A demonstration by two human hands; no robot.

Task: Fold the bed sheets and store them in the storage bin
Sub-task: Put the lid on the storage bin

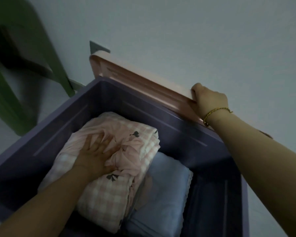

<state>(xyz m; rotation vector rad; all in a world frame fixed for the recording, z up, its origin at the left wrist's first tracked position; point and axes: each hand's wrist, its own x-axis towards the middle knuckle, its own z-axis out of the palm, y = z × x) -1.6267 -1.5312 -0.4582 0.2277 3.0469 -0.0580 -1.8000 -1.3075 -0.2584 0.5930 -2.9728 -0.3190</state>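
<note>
Sheets: a folded pink sheet (101,199), checked and printed with small dark bows, lies inside the purple bin (32,142) at the lower centre of the frame. It sits against the bin's left half. A folded blue sheet (161,194) lies just beside it on the right, touching it and partly under its edge. The right part of the bin floor is bare.

Left hand (96,151): enters from the lower left, palm down, fingers straight and spread, pressing flat on top of the pink sheet. It grips nothing.

Right hand (208,100): at the right of centre, fingers curled over the upper edge of the pink lid (135,77), gripping it. The wrist carries a gold bracelet (215,111).

Lid: stands tilted on its long edge behind the bin's far rim, close to the pale wall (195,31); whether it touches the wall cannot be told.

A green piece of furniture (7,82), blurred, occupies the upper left of the frame, apart from the bin.
</note>
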